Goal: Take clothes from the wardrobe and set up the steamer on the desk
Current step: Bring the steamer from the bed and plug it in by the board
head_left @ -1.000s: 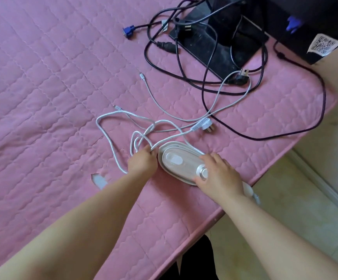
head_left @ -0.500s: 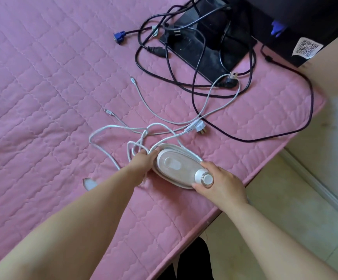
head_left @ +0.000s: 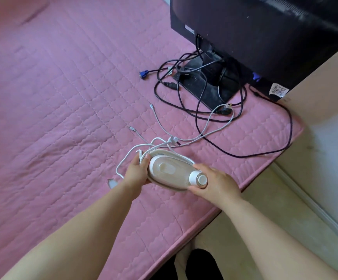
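A white and beige handheld steamer (head_left: 171, 171) is held just above the pink quilted cover (head_left: 59, 122) near the desk's front right edge. My left hand (head_left: 136, 172) grips its pointed front end together with loops of its white cord (head_left: 135, 152). My right hand (head_left: 214, 183) holds the rear end, by the round white knob (head_left: 199, 178). The cord's white plug (head_left: 173, 140) lies on the cover just behind the steamer. No clothes are in view.
A black monitor (head_left: 265, 33) stands at the back right on its stand (head_left: 206, 85), amid tangled black cables (head_left: 243, 152) and a blue VGA plug (head_left: 143, 74). Thin grey charging cables (head_left: 156, 116) lie behind the steamer. A small tear (head_left: 111, 182) marks the cover. Floor lies right.
The steamer has been lifted off the cover and its cord drawn in toward my left hand. The view has tilted up, showing more of the monitor.
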